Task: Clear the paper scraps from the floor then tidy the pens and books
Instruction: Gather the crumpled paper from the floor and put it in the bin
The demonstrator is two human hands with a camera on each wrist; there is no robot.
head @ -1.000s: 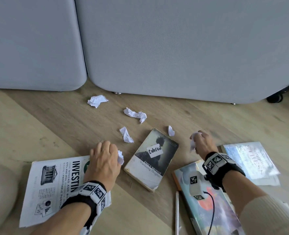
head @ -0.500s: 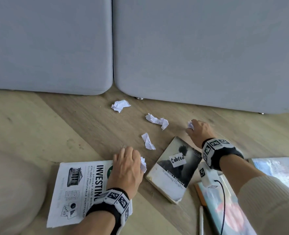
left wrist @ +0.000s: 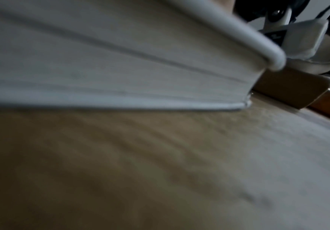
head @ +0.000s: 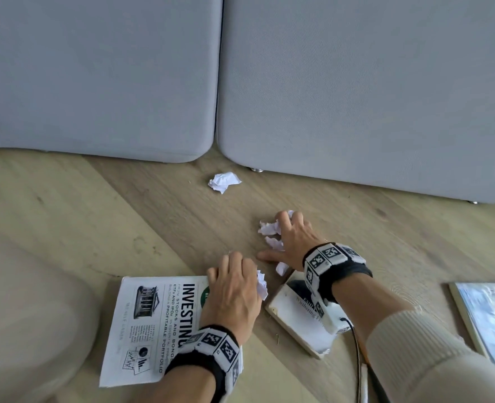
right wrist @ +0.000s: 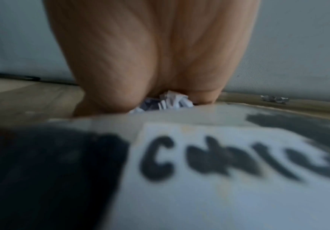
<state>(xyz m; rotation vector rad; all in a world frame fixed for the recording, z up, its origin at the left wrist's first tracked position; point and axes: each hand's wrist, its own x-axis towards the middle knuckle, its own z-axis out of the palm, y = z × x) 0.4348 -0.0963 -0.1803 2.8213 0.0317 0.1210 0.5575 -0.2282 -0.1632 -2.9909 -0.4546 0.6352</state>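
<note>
My left hand rests on the white "Investing" book, fingers curled round a crumpled paper scrap that sticks out at its right side. My right hand lies on the wooden floor beyond the dark paperback, fingers curled over several white scraps, thumb stretched left. The right wrist view shows scraps under that palm, past the paperback's white label. One loose scrap lies near the sofa. The left wrist view shows only the book's page edge and floor.
Two grey sofa cushions wall off the far side. A third book with a pale blue cover lies at the right edge. A white pen lies by my right forearm. My beige-clad knee fills the lower left.
My right hand has moved left from the paperback's far corner to the scraps in the middle of the floor and covers them. The left hand has stayed on the "Investing" book.
</note>
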